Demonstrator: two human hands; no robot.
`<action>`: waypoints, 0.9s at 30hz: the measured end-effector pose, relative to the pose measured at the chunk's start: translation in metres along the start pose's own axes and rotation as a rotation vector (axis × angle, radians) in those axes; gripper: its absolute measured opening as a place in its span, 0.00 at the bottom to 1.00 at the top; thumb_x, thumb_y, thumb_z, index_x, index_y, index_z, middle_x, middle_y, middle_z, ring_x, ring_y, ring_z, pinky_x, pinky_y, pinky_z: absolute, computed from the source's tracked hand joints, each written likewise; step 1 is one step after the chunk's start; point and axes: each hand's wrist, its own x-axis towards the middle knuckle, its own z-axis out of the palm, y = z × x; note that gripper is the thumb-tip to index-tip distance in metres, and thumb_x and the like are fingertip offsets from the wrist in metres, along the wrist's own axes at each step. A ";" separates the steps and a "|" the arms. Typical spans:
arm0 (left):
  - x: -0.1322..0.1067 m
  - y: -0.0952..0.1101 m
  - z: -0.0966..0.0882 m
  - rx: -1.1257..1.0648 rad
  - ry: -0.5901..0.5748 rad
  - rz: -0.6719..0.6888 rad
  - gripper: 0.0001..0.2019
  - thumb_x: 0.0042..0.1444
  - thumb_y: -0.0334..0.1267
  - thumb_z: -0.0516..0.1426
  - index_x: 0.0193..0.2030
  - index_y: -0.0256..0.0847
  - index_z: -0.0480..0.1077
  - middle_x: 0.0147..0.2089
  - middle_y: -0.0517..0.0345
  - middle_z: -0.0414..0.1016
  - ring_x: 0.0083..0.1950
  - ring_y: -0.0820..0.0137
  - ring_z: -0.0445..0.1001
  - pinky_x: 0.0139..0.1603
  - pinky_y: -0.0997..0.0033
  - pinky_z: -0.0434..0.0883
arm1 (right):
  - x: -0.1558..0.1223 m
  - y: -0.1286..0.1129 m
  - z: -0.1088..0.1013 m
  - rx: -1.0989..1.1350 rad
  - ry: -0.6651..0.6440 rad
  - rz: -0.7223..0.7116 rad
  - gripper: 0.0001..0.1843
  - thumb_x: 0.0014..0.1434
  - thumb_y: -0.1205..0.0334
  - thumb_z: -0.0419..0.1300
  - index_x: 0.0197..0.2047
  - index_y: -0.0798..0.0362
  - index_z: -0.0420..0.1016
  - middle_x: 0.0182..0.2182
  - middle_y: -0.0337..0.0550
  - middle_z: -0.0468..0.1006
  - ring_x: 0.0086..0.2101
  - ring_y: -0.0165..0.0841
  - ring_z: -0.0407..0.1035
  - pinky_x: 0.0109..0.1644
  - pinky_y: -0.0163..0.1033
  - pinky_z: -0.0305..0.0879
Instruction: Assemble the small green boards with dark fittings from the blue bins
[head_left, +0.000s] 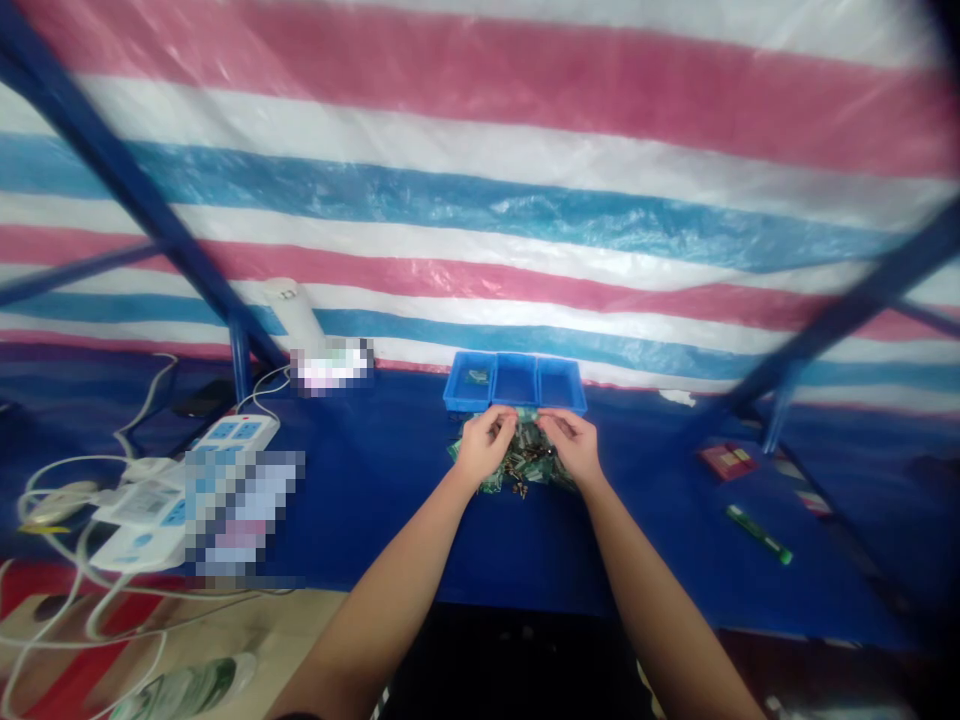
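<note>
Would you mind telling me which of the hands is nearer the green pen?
Right. The right hand lies up-left of the green pen; the left hand is farther left, beside the right.

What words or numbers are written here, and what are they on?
No text can be read anywhere.
White power strips: markings blurred, unreadable.
Red packet: pale label, too small to read.
Green parts: any print too small to read.
</note>
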 end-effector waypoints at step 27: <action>0.004 -0.006 0.004 0.053 0.095 0.008 0.13 0.60 0.44 0.57 0.48 0.41 0.71 0.36 0.57 0.77 0.32 0.73 0.73 0.37 0.72 0.71 | 0.002 0.005 0.005 -0.054 0.053 -0.020 0.16 0.52 0.50 0.66 0.38 0.53 0.79 0.34 0.45 0.81 0.31 0.34 0.73 0.37 0.41 0.71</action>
